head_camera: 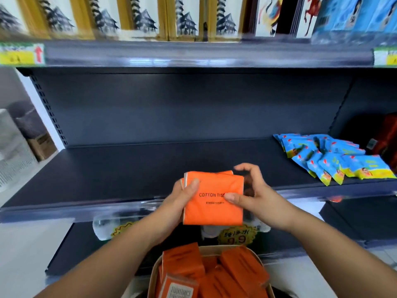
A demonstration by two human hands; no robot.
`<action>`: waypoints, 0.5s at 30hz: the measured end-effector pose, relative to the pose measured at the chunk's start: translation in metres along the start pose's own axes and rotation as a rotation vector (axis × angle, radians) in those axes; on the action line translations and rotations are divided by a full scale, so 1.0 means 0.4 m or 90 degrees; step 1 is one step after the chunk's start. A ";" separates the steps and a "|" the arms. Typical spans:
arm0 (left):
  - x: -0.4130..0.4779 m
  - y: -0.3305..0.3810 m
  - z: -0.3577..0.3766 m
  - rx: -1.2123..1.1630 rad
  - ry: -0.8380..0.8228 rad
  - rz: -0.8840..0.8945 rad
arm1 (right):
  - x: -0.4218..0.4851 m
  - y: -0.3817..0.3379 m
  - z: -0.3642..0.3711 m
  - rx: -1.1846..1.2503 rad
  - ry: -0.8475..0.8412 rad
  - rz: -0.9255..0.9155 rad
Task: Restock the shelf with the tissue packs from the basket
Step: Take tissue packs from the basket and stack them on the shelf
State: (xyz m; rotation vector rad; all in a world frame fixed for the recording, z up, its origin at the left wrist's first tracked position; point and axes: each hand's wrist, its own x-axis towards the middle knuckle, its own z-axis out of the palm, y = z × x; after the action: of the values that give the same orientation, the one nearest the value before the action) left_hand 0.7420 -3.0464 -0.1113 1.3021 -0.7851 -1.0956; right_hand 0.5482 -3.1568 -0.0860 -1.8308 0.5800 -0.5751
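Dark store shelving fills the view. The middle shelf [129,168] carries blue packets [328,160] fanned in a heap at its right end, with something red [386,136] beyond them (too blurred to name). The top shelf [193,54] holds upright boxes [137,18] printed with a dark pagoda. A yellow price tag [21,53] with a red arrow sits on its front rail at left.

Your left hand [182,196] grips an orange pack [212,201] by its left edge, thumb on the front face and fingers behind. Your right hand [251,194] holds the right edge. Its thumb presses on the front over the end of the black print "COTTON TISS…", and its fingers curl over the top right corner (whether the fingertips touch the wrap, you cannot tell). The pack is upright, face toward you, off the shelf board, in front of the shelf's front rail and above the basket. A second orange edge shows behind it at top and left (it looks like another pack held with it).

The basket [154,274], with a tan rim, sits at bottom centre between your forearms. The basket packs [242,267] lie jumbled in it, all orange, one showing a white barcode label [178,291]. A yellow starburst sign [238,235] with red figures hangs below the shelf rail, just behind the basket. A cardboard box [41,147] stands at far left, past the shelving upright.
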 end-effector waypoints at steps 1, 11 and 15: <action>0.003 0.009 0.000 0.016 -0.005 0.016 | 0.016 -0.004 -0.002 0.009 0.013 -0.001; 0.036 0.067 0.032 0.103 -0.070 0.028 | 0.029 -0.014 -0.073 -0.082 -0.060 0.046; 0.103 0.088 0.093 0.232 -0.118 0.042 | 0.032 -0.023 -0.157 -0.175 0.018 0.004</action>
State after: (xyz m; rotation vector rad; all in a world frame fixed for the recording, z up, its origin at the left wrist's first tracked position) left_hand 0.7273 -3.1004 -0.0767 1.4771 -1.2002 -1.0628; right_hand 0.5193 -3.2068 -0.0568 -2.0807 0.7118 -0.5387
